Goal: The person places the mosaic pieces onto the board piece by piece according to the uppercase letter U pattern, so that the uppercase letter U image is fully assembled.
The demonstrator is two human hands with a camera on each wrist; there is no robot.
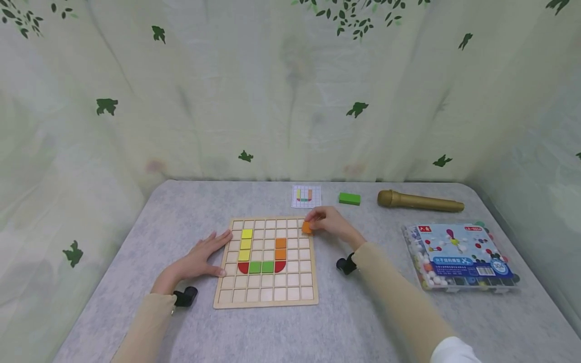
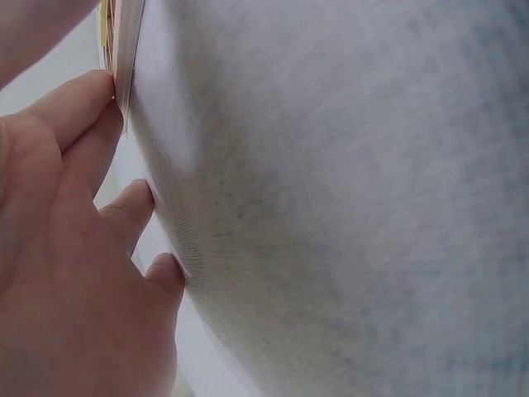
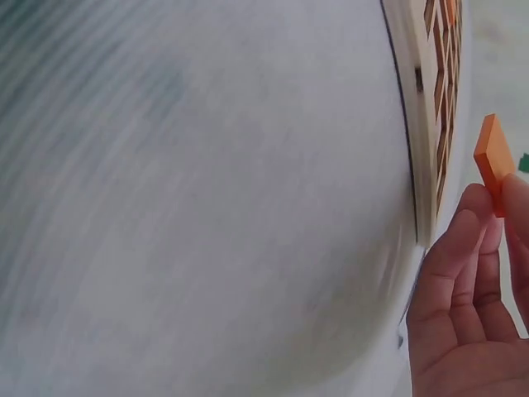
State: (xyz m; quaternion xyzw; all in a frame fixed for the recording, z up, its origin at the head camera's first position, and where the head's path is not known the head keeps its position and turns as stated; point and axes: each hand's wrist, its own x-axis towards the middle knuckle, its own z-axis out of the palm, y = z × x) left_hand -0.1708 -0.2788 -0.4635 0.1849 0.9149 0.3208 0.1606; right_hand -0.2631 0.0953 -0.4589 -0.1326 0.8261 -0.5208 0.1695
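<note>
A wooden grid board (image 1: 267,304) lies on the table, bearing yellow tiles (image 1: 245,244), green tiles (image 1: 262,267), orange tiles (image 1: 281,249) and red rounded corner tiles (image 1: 280,266) in a U shape. My left hand (image 1: 199,258) rests at the board's left edge, fingers spread, thumb and forefinger touching the frame. Over the board's far right corner, my right hand (image 1: 331,223) pinches a loose orange tile (image 3: 494,161) between thumb and fingers. The right wrist view has this tile raised above the board's level. Just beyond the board lies a pattern card (image 1: 306,196) printed with a U.
A green block (image 1: 349,198) sits right of the card. Farther right lies a gold microphone-shaped object (image 1: 420,201). A clear plastic case (image 1: 463,258) of coloured balls with a blue label stands near the table's right side. A pale curtain (image 1: 290,101) hangs behind the table.
</note>
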